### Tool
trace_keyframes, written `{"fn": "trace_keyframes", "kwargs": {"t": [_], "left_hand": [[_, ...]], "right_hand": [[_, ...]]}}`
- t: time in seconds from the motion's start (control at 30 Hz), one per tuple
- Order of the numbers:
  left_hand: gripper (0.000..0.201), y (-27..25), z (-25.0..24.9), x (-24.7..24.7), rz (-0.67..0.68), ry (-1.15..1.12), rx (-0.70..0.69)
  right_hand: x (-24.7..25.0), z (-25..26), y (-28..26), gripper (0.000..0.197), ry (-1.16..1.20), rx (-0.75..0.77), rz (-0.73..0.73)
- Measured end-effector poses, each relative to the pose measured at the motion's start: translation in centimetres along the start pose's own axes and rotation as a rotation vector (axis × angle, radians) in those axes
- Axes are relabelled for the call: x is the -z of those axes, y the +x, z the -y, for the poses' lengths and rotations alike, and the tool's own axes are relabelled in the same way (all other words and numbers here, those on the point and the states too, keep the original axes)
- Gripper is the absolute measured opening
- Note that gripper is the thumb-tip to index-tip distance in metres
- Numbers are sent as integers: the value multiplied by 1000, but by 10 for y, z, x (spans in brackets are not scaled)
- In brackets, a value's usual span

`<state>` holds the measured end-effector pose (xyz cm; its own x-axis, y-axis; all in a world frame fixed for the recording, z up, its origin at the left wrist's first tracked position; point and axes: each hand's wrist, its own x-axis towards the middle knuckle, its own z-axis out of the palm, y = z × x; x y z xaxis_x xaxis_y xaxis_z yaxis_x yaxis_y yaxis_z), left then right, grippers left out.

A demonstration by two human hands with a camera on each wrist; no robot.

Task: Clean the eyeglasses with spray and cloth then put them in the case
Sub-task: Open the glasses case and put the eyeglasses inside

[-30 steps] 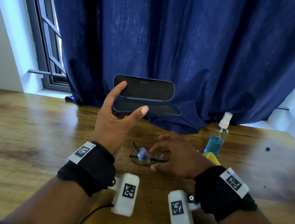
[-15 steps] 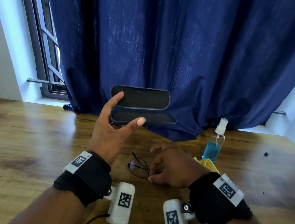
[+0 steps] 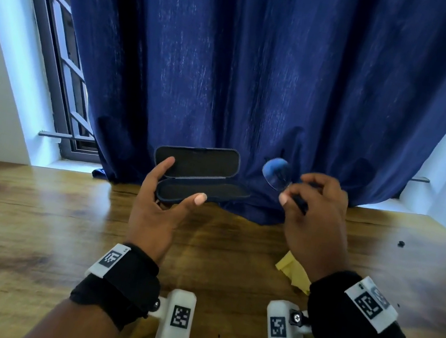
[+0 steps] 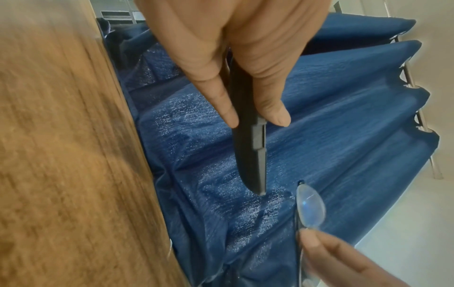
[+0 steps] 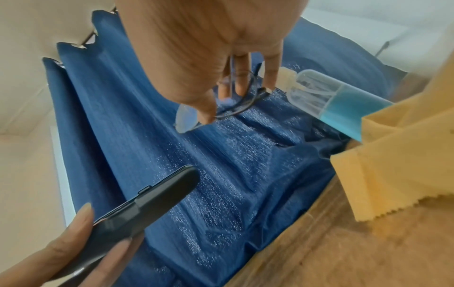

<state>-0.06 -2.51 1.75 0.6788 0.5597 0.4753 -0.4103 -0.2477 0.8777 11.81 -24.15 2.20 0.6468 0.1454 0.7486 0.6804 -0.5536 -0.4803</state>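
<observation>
Head view: the left hand grips the open glasses case above the wooden table; the right hand pinches the eyeglasses in the air just right of the case, before a blue curtain; a yellow cloth lies on the table under the right wrist
Left wrist view: fingers clamp the case edge-on; one lens shows beside it
Right wrist view: thumb and fingers curl round the thin frame; the spray bottle with blue liquid stands next to the cloth

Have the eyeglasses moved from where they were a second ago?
Yes. The eyeglasses have left the table; the right hand holds them up, right of the case.
</observation>
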Motion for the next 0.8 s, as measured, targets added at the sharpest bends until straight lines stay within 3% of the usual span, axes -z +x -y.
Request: {"fn": "trace_keyframes", "kwargs": {"t": [0.1, 0.2, 0.5, 0.8], "left_hand": [[89, -6, -2, -7, 232, 16, 52], [94, -11, 1, -17, 328, 4, 69], [102, -17, 1, -27, 380, -120, 78], [103, -17, 6, -27, 398, -182, 89]], "right_hand": [[6, 13, 0, 6, -4, 150, 40], [11, 25, -2, 7, -48, 249, 188], [12, 35, -7, 7, -123, 278, 480], [15, 36, -6, 17, -68, 297, 450]]}}
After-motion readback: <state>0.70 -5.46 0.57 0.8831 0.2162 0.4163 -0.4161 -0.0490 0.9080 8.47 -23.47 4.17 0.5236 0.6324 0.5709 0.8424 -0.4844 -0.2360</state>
